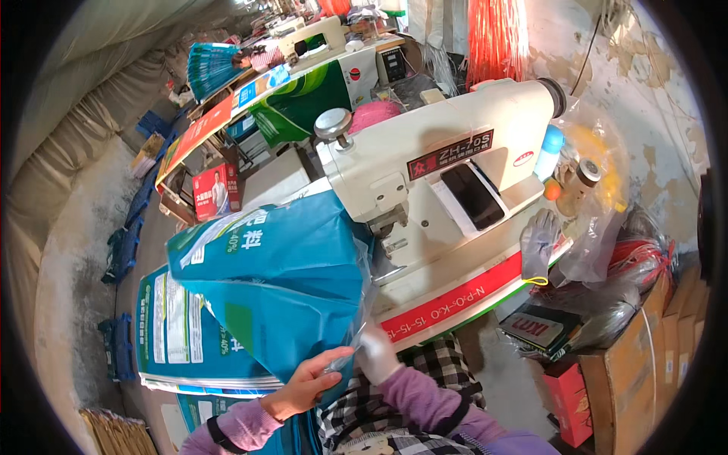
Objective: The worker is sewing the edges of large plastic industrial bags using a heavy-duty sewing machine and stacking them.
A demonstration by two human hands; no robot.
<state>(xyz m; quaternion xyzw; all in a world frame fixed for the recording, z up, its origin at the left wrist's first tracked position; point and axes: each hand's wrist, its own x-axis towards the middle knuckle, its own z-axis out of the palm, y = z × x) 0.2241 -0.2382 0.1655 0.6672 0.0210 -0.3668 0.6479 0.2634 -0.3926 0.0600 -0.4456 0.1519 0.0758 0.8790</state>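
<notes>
A blue printed plastic woven bag (296, 273) lies under the head of a white industrial sewing machine (447, 136), partly folded over on itself. A clear plastic liner (366, 296) shows along its right edge. My left hand (311, 383), bare, is closed on the bag's near corner, thumb on top. Close beside it, my right hand (377, 356) wears a white glove and is at the liner's near end; motion blur hides its fingers. Beneath the folded bag is a stack of similar blue bags (171, 334). The needle area is partly hidden by the machine head.
A black phone (472, 196) rests on the machine's base. Right of it are a blue-capped bottle (550, 152), a jar (584, 178), an orange fruit (552, 188) and a grey glove (539, 243). Cardboard boxes (626, 379) stand at lower right. Farther back, another person (262, 59) sits by another machine.
</notes>
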